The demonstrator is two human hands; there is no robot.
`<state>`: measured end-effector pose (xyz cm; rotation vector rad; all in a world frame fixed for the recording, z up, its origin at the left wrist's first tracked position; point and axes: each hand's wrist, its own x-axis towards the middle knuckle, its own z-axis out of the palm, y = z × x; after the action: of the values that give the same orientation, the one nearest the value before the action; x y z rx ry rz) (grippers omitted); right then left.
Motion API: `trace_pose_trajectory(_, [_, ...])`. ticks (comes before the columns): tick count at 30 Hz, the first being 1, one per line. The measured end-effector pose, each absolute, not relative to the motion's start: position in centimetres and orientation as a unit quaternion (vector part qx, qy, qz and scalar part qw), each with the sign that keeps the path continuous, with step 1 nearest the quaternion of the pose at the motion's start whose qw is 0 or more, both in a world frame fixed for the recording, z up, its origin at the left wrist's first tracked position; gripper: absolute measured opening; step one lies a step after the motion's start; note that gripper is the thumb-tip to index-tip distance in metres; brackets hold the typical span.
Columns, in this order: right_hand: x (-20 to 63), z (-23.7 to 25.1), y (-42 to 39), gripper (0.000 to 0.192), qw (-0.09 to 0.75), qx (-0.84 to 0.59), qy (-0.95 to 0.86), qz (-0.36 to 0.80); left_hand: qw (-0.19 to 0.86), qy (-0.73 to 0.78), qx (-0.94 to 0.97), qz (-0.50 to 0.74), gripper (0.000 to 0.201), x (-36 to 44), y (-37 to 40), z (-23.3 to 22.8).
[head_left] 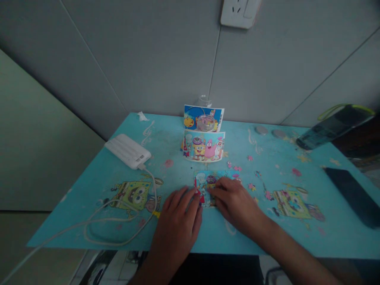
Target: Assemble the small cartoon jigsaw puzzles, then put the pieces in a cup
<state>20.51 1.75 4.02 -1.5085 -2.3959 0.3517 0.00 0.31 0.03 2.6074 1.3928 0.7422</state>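
Observation:
A small, partly covered cartoon puzzle (204, 178) lies flat at the middle of the table. My left hand (181, 217) rests palm down at its left edge, fingers stretched out and touching its border. Over the middle of the puzzle, my right hand (233, 196) has its thumb and fingers drawn together, pressing on the surface. Whatever may be between those fingertips is hidden. Just right of the puzzle are small loose puzzle pieces (251, 187). Behind it stands a curved picture card (204, 146) showing a similar cartoon scene.
A white power bank (128, 151) lies at the left, its white cable (118, 219) looping to the front edge. Clear plastic container (206, 123) behind the card. Round silver discs (261, 130), a dark bottle (332, 126) and a black phone-like slab (353, 196) are at the right.

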Motion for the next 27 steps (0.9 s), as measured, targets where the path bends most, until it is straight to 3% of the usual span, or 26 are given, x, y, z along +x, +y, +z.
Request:
trace_pose_trajectory(6, [22.6, 4.2, -1.5, 0.026, 0.230, -0.520, -0.816, 0.101, 0.042, 0.452, 0.856, 0.246, 0.029, -0.2, 0.4, -0.1])
trace_pose_trajectory(12, [27.1, 1.0, -6.1, 0.027, 0.269, -0.542, -0.796, 0.022, 0.042, 0.448, 0.860, 0.243, 0.028, -0.2, 0.3, -0.3])
trace_pose_trajectory(16, [27.2, 0.5, -7.1, 0.028, 0.255, -0.540, -0.802, -0.021, 0.036, 0.439, 0.862, 0.251, 0.029, -0.4, 0.5, -0.6])
trace_pose_trajectory(27, [26.1, 1.0, -6.5, 0.021, 0.223, -0.550, -0.805, 0.011, 0.006, 0.404, 0.872, 0.276, 0.030, -0.9, 1.3, -1.6])
